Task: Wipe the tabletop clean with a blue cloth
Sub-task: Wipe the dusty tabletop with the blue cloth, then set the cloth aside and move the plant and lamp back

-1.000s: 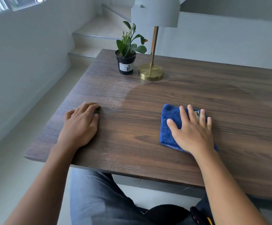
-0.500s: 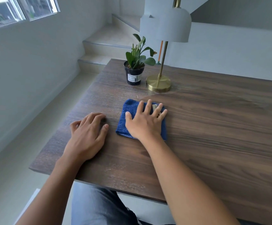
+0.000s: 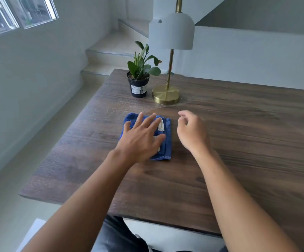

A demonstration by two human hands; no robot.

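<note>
The left hand (image 3: 141, 138) lies spread flat on the cloth (image 3: 166, 140). The right hand (image 3: 191, 130), at its 3 o'clock, hangs loosely curled above the surface (image 3: 238, 151).

The label (image 3: 139, 89) on the plant pot (image 3: 138, 87) is too small to read.

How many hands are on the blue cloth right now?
1. The left hand lies flat on the blue cloth; the right hand is beside it, off the cloth, fingers loosely curled.
</note>
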